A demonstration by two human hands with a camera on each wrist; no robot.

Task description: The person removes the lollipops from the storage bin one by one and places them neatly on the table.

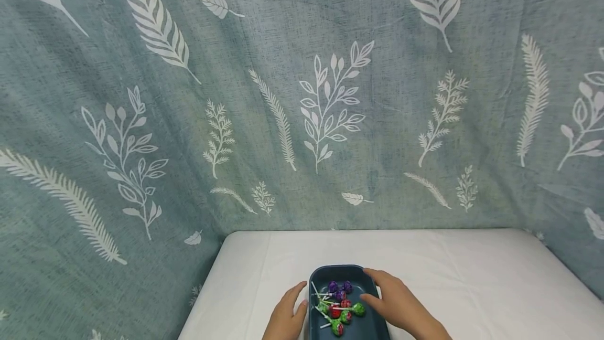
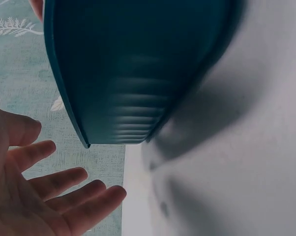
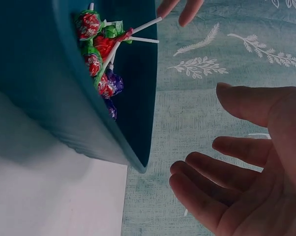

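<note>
A dark blue plastic bin (image 1: pixel 371 326) stands at the front middle of the table in the head view. Inside it lies a loose pile of wrapped lollipops: purple ones (image 1: pixel 340 295) toward the far end, red ones (image 1: pixel 334 311) in the middle, green ones (image 1: pixel 337 327) nearer. Their white sticks point various ways. My left hand (image 1: pixel 287 315) is at the bin's left side, fingers spread and apart from its wall in the left wrist view. On the other side, my right hand (image 1: pixel 395 300) has thumb and fingers extended beside the right rim, holding nothing.
A white cloth covers the table (image 1: pixel 472 272) under the bin. Behind and around it hangs a blue-green curtain (image 1: pixel 387 135) printed with white leaves, meeting the table's far edge.
</note>
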